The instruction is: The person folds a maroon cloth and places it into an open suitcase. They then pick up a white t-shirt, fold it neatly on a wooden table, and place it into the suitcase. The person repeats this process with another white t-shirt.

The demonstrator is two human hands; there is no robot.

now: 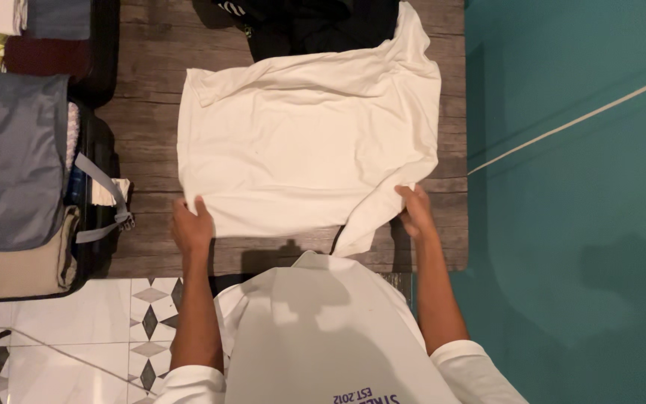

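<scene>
A cream white T-shirt (300,142) lies spread on a dark wooden surface (151,82), wrinkled, with one part hanging off the near edge. My left hand (191,224) rests on the shirt's near left corner, fingers pinching the hem. My right hand (415,211) grips the shirt's near right edge where the cloth bunches and folds downward. Both arms reach forward from my white-shirted chest.
A black garment (300,26) lies at the far edge, partly under the shirt. An open suitcase (16,157) with folded grey, beige and dark red clothes sits at the left. A teal wall (577,187) is on the right; patterned white tiles (114,329) are below.
</scene>
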